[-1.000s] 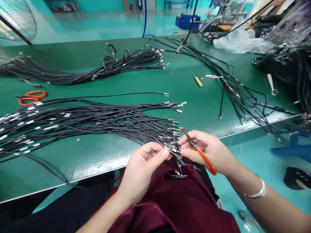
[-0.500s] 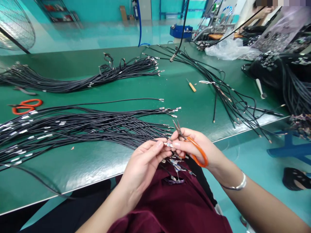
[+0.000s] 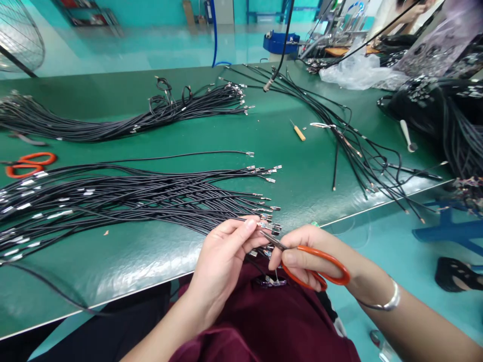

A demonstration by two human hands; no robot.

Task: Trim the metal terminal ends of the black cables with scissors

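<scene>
Between thumb and fingers my left hand pinches the end of a black cable, close to its small metal terminal. My right hand grips a pair of scissors with orange handles. The scissor blades point left, their tips right at the pinched cable end; whether they touch it I cannot tell. Under my hands, more cable ends with metal terminals hang over the table edge. To the left lies a wide spread of black cables, their terminal ends towards me.
A second cable bundle lies farther back. Another pair of orange-handled scissors is at the far left. A yellow-handled pick, loose cables and a white-handled brush lie on the right of the green table.
My right hand has drawn back right and down, and the scissors have swung from pointing up to pointing left at the cable end. My left hand has barely moved.
</scene>
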